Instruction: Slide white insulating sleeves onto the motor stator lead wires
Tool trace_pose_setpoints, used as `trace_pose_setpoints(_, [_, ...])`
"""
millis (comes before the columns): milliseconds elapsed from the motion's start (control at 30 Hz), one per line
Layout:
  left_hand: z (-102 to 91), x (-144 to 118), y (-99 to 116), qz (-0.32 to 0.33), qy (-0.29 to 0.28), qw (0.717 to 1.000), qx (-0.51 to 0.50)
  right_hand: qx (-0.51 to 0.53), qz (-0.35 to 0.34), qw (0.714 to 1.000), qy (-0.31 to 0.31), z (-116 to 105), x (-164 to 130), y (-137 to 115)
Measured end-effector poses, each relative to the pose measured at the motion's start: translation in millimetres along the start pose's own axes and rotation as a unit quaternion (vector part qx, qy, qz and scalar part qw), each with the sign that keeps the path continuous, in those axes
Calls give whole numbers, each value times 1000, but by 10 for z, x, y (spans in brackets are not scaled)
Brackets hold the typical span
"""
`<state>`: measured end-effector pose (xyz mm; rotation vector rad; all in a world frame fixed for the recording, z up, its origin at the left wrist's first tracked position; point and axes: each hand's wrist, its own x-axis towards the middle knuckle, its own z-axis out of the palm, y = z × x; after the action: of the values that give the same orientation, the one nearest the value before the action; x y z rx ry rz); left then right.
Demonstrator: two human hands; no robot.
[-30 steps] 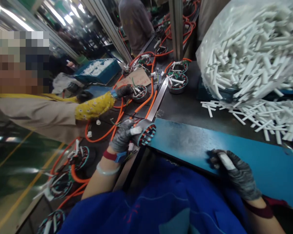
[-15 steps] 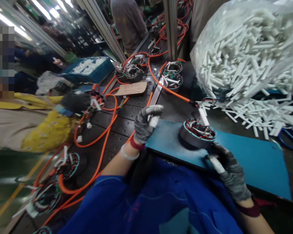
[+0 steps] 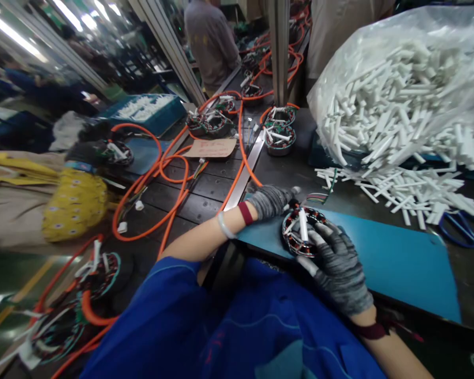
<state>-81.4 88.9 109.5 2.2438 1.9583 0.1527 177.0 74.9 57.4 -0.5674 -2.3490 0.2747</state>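
A round motor stator (image 3: 288, 237) with copper windings stands at the near edge of the blue mat (image 3: 398, 258), its wound face turned up toward me. My right hand (image 3: 339, 268), in a grey glove, grips its right side, thumb at the near rim and fingers over the top. A white sleeve (image 3: 303, 225) lies across the windings. At the stator's far left, my left hand (image 3: 274, 201), also gloved, is closed over the orange cable (image 3: 249, 171), which runs under it. Thin coloured wires (image 3: 318, 197) stick out just beyond the stator.
A clear bag of white tubes (image 3: 403, 105) stands at the right, with loose tubes (image 3: 414, 192) spilled before it. Blue-handled scissors (image 3: 464, 230) lie at the right edge. More stators (image 3: 279, 138), orange cables and a cardboard tag (image 3: 211, 148) cover the bench. A co-worker's yellow sleeve (image 3: 77, 202) is at left.
My left hand has moved right and closed over the cable by the stator. My right hand has taken hold of the stator, which is turned and tilted. The co-worker's hand moved left.
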Motion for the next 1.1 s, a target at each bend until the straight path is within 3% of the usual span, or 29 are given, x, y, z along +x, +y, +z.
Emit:
trace_pose_setpoints(133, [-176, -519, -13, -32, -87, 995, 38, 36, -40, 998, -40, -39, -9, 129])
trace_pose_setpoints(267, [-567, -1061, 159, -20, -129, 990, 56, 63, -51, 988, -131, -127, 203, 357])
trace_pose_setpoints(333, [-733, -1099, 191, -12, -102, 994, 42, 83, -46, 981, -172, -151, 335, 454])
trace_pose_setpoints(400, [-796, -935, 106, -13, -32, 999, 7, 95, -9, 980, -177, -154, 432, 515])
trace_pose_setpoints(467, [-740, -660, -64, -18, 31, 999, -41, 101, 35, 982, -158, -149, 462, 532])
trace_pose_setpoints(600, [-523, -331, -273, -6, 11, 997, -80, 118, 107, 980, -119, -179, 332, 486])
trace_pose_setpoints(733, [-509, -475, -33, 23, 95, 989, -111, 129, 153, 976, -88, -196, 193, 460])
trace_pose_setpoints(800, [-492, -507, 131, 61, 113, 986, -106, 172, 122, 973, -90, -158, 203, 476])
trace_pose_setpoints(867, [-412, -456, 228, 102, 90, 988, -71, 234, 76, 964, -98, -92, 259, 494])
trace_pose_setpoints(1000, [-204, -343, 189, 96, 46, 994, -7, 361, 74, 924, -98, 52, 415, 484])
trace_pose_setpoints(1100, [-144, -413, 93, 70, 67, 995, -4, 428, 125, 889, -101, 122, 560, 474])
